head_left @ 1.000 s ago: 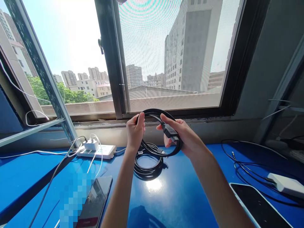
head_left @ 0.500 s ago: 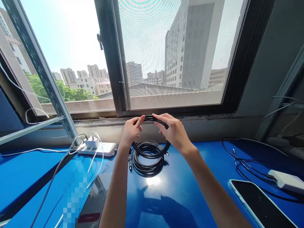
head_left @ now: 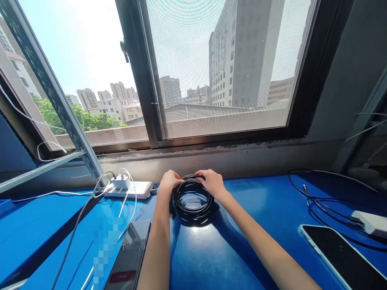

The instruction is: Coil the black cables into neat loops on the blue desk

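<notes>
A coil of black cable (head_left: 192, 209) lies flat on the blue table (head_left: 242, 249) near the wall under the window. My left hand (head_left: 168, 182) rests on the coil's far left rim with its fingers curled over the cable. On the far right rim sits my right hand (head_left: 212, 181), fingers bent down onto the top loop. Both hands press the coil against the table top.
A white power strip (head_left: 133, 189) with a charger and white wires lies left of the coil. One dark phone (head_left: 128, 257) lies at the front left, another phone (head_left: 341, 255) at the front right. Thin black wires and a white adapter (head_left: 370, 222) are at the right edge.
Both hands have come down from in front of the window, bringing the raised loop onto the cable pile on the table. The plug end is no longer visible.
</notes>
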{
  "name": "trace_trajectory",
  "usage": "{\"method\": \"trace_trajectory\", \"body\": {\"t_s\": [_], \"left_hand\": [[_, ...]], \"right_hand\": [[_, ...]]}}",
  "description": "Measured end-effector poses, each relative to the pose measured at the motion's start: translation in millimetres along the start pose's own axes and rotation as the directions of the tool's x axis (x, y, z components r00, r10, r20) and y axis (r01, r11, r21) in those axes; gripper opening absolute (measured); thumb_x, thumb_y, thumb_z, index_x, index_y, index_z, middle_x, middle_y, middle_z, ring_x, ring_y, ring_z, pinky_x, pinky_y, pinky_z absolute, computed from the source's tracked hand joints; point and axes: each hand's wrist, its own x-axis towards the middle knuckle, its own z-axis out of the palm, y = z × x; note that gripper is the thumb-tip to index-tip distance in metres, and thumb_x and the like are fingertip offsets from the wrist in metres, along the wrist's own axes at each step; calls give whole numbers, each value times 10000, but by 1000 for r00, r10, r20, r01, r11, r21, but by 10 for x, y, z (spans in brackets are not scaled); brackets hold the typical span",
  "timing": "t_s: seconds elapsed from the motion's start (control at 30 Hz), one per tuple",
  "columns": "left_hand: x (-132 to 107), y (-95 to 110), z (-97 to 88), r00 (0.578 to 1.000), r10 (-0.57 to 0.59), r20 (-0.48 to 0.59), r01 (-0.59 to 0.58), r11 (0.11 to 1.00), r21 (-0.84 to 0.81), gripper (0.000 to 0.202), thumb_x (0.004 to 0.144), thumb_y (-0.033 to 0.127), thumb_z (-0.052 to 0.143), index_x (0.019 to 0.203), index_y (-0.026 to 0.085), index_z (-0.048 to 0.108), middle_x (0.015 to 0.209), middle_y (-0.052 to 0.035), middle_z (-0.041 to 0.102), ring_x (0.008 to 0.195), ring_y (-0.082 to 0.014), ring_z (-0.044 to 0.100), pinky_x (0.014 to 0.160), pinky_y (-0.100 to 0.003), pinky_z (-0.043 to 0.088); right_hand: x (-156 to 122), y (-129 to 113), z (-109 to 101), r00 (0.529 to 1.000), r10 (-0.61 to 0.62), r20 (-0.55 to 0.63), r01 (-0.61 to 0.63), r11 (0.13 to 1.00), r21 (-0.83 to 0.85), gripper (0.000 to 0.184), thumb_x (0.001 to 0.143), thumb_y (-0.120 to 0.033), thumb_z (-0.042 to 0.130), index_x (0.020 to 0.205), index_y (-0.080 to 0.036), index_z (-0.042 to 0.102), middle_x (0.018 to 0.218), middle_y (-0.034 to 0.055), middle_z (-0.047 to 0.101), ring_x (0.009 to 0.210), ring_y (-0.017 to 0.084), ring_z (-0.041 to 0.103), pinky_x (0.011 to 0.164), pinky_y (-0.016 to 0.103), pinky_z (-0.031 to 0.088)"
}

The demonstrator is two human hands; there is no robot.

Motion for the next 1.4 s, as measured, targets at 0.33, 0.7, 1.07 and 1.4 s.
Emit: {"method": "trace_trajectory", "body": {"t_s": [0.33,0.7,1.07,1.4], "left_hand": [[128,-296,263,999,-20,-37,25,992,128,296,586,199,739,871,232,668,997,-92,698,996,-288,634,814,-326,492],[-63,-294,534,982,-100,-159,135,964,227,269,759,223,621,1012,200,708,1069,-111,674,1022,-264,621,836,-312,470],[-382,-190,524,963,-192,-190,218,967,128,382,793,172,554,1165,176,644,1200,-117,649,1154,-256,567,962,-341,425],[-759,-339,270,945,-169,-278,173,985,-10,330,786,194,580,1103,231,666,1191,-66,649,1146,-240,564,981,-359,412]], "right_hand": [[24,55,138,999,44,23,-43,997,-57,336,914,-193,414,1094,-243,694,1087,69,692,1054,219,578,857,312,427],[28,109,183,987,101,122,-100,995,-11,342,794,-152,580,1103,-258,683,1088,52,681,1071,223,566,869,315,430],[-96,155,301,995,97,-22,-94,989,111,313,750,-141,579,1006,-261,714,1037,51,697,1047,225,590,844,316,472],[-426,284,242,921,282,-267,-213,941,262,404,852,-289,336,1024,-111,655,1018,160,685,908,215,663,723,280,504]]}}
